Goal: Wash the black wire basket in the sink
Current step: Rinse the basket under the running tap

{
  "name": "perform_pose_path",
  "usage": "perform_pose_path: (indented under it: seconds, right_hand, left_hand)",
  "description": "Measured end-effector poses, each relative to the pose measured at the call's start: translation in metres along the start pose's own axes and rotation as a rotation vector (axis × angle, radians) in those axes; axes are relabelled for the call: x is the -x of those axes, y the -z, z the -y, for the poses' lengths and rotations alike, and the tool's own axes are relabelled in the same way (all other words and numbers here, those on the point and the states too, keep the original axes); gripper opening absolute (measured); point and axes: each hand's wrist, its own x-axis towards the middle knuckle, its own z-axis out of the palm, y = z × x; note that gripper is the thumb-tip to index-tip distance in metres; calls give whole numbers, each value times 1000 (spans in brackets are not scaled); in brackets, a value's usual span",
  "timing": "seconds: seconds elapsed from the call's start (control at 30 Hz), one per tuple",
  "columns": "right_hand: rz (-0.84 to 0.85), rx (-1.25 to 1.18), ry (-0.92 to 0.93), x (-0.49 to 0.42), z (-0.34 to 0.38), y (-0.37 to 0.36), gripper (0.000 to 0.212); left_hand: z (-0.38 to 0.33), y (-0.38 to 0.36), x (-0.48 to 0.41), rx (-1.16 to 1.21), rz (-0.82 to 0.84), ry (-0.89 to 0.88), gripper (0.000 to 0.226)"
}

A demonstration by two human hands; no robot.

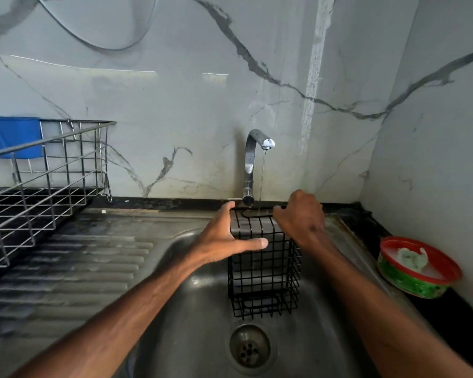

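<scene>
A left hand [224, 237], spread, is clasping the black wire basket [265, 282] under the running tap [251, 159] in the sink [175, 309], right hand [302, 216] curling over its rim; wet wire could slip free.

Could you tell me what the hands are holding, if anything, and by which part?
The black wire basket: the left hand grips its upper left side, the right hand its upper right edge.

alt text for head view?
A left hand and right hand hold a black wire basket in a steel sink under a thin stream from the tap. Wire dish rack at left, green bowl at right.
</scene>
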Motion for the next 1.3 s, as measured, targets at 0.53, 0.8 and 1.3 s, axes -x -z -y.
perform_pose_path:
  seconds: [0.53,0.8,1.3]
  right_hand:
    - [513,138,632,31,32,-10,80]
    - [441,211,556,27,16,-8,91]
    - [558,-314,343,19,9,5,77]
  left_hand:
    - [30,-3,-15,137,-225,-101,42]
    - [26,-11,-12,181,-344,-84,44]
    - [-21,-18,3,-131,-680,-3,73]
